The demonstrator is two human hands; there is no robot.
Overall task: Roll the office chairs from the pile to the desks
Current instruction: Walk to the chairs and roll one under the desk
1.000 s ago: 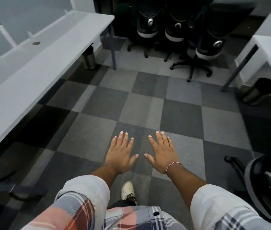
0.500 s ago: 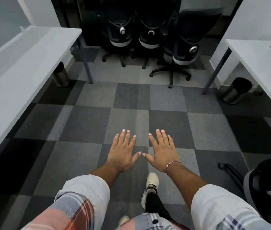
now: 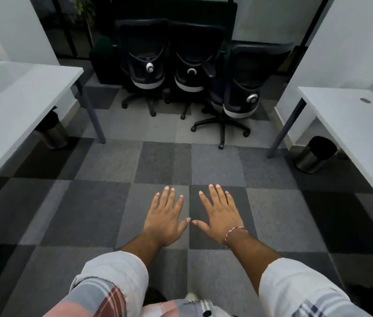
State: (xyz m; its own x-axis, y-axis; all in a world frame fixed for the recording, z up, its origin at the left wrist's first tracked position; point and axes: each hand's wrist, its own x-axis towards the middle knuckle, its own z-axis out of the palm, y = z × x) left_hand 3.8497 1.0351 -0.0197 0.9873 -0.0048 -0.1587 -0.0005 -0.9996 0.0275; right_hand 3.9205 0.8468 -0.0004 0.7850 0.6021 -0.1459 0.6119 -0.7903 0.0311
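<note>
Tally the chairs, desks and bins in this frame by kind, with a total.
Office chairs: 3
White desks: 2
Metal bins: 2
Total: 7

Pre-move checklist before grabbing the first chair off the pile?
1. Hands free: left hand and right hand flat, fingers spread, holding nothing: ok.
2. Floor up to the nearest black mesh office chair: nothing lying on the grey carpet tiles: ok.
3. Hands on that chair: not ok, well short of it.
4. Chair free of the armrest of the middle black chair: cannot tell.
5. Obstacles: round steel bin beside the leg of the right white desk, off the centre lane: ok.
</note>
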